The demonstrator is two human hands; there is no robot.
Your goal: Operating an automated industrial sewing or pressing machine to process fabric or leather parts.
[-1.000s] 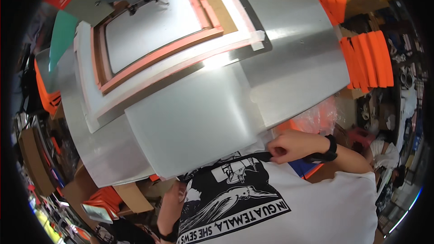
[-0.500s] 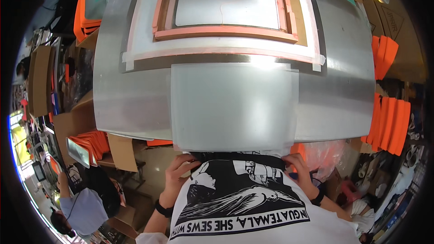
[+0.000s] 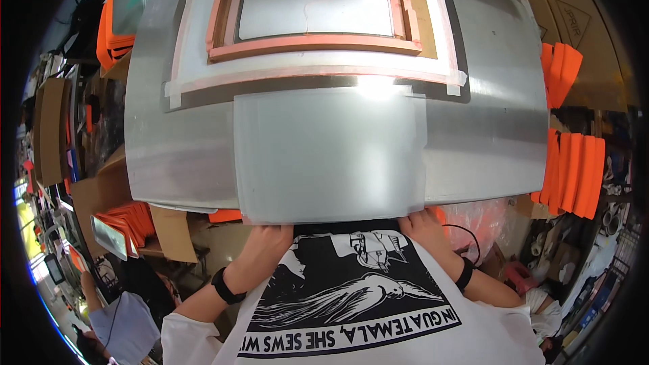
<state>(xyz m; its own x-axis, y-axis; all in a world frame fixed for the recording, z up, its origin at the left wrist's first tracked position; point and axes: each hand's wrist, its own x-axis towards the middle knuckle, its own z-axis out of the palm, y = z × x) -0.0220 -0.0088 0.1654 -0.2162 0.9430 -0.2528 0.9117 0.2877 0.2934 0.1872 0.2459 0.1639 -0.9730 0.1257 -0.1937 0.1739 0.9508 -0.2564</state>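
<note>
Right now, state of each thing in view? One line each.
Left hand: gripping the shirt at the platen's near edge.
Right hand: gripping the shirt at the same edge.
Shirt: white with black print, off the platen, at its near edge.
Platen: bare, flat.
Screen frame: beyond the platen, taped edges.
Orange stacks: piled at the right.

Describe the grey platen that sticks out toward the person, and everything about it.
The platen is a flat, pale grey, matte rectangular board with rounded near corners. It lies level, overlapping the shinier metal table, its near edge overhanging. The left hand and right hand sit at that near edge, where a dark fabric strip meets it.
</note>
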